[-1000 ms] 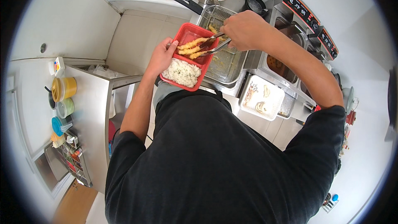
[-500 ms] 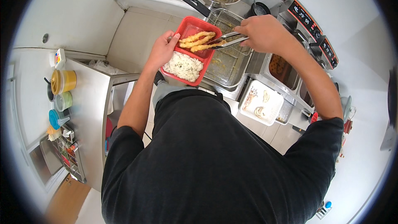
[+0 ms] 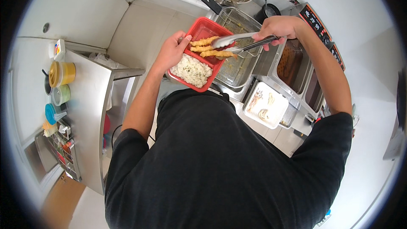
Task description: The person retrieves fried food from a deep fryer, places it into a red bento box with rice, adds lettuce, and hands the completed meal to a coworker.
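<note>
Head view: left hand (image 3: 173, 54) clamped on one tray (image 3: 207, 28), right hand (image 3: 280, 27) on one pair of tongs (image 3: 225, 40). Counted: three fritters (image 3: 216, 54), one rice portion (image 3: 190, 71).

The box (image 3: 203, 27) in the left fingers (image 3: 179, 35) was smooth, glossy plastic, its rice (image 3: 190, 71) grainy and its fried sticks (image 3: 215, 53) rough. The tongs (image 3: 231, 39) in the right fingers (image 3: 267, 32) were shiny metal, and the basket (image 3: 234, 19) below those fingers was wire mesh with a plastic-looking handle (image 3: 207, 0). Well back from all fingers, the shirt (image 3: 224, 157) was matt cloth.
</note>
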Motion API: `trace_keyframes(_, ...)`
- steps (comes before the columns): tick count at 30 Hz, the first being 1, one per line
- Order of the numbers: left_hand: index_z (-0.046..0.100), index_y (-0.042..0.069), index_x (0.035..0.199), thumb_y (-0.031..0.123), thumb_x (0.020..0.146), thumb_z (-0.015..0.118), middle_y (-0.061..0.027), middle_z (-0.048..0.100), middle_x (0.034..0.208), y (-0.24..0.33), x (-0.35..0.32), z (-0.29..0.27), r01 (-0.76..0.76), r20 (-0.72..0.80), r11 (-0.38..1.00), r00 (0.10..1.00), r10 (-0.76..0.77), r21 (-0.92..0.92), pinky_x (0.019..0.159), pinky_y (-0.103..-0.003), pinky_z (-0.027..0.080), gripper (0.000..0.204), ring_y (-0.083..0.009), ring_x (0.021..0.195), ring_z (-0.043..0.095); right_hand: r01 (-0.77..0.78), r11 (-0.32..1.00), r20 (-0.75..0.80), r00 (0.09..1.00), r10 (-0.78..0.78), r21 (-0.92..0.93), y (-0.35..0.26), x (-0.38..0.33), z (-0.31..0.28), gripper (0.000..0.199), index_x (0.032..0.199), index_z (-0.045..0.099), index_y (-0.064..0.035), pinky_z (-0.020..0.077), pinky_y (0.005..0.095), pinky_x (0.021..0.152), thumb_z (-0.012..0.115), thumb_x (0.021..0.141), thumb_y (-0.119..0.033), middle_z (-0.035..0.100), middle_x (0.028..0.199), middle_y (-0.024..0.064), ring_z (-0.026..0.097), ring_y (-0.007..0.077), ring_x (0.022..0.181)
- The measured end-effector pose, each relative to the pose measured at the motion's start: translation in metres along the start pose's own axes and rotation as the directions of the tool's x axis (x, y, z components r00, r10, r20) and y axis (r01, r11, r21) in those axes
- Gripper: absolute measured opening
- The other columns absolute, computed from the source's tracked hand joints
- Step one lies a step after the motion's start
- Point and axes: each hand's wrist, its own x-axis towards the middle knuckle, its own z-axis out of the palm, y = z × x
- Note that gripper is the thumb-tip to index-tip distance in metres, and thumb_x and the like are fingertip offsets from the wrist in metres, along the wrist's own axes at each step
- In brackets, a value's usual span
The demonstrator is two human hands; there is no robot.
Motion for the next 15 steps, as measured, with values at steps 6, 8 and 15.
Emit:
trace_keyframes(6,0.061,0.005,0.097,0.033,0.101,0.055,-0.0032,0.060,0.073,-0.012,0.002,-0.009,0.079,0.016,0.991,0.997,-0.081,0.103,0.062,-0.029,0.043,0.029,-0.0093,0.066,0.052,-0.035,0.736,-0.343,0.899,-0.272,-0.677,-0.026,-0.067,0.001,0.041,0.106,0.071,-0.0029,0.0477,0.0345,0.060,0.067,0.090,-0.041,0.063,0.071,0.0101,0.056,0.0196,0.056)
trace_keyframes(8,0.061,0.006,0.096,0.033,0.101,0.055,-0.0025,0.059,0.072,-0.012,0.003,-0.009,0.097,0.023,0.991,0.995,-0.100,0.087,0.062,-0.029,0.042,0.029,-0.0089,0.066,0.050,0.009,0.599,-0.412,0.717,-0.562,-0.801,-0.017,-0.072,0.024,0.040,0.113,0.069,-0.0057,0.0476,0.0376,0.067,0.071,0.086,-0.035,0.063,0.082,0.0106,0.060,0.0251,0.070)
trace_keyframes(15,0.059,0.007,0.094,0.033,0.102,0.055,-0.0009,0.055,0.069,-0.005,0.009,-0.009,0.013,0.076,0.989,0.997,-0.025,0.150,0.059,-0.028,0.040,0.028,-0.0076,0.064,0.046,0.011,0.263,-0.208,0.580,-0.788,-0.965,-0.007,-0.041,0.055,0.049,0.119,0.066,-0.0095,0.0493,0.0365,0.084,0.078,0.075,-0.026,0.064,0.101,0.0040,0.061,0.0234,0.098)
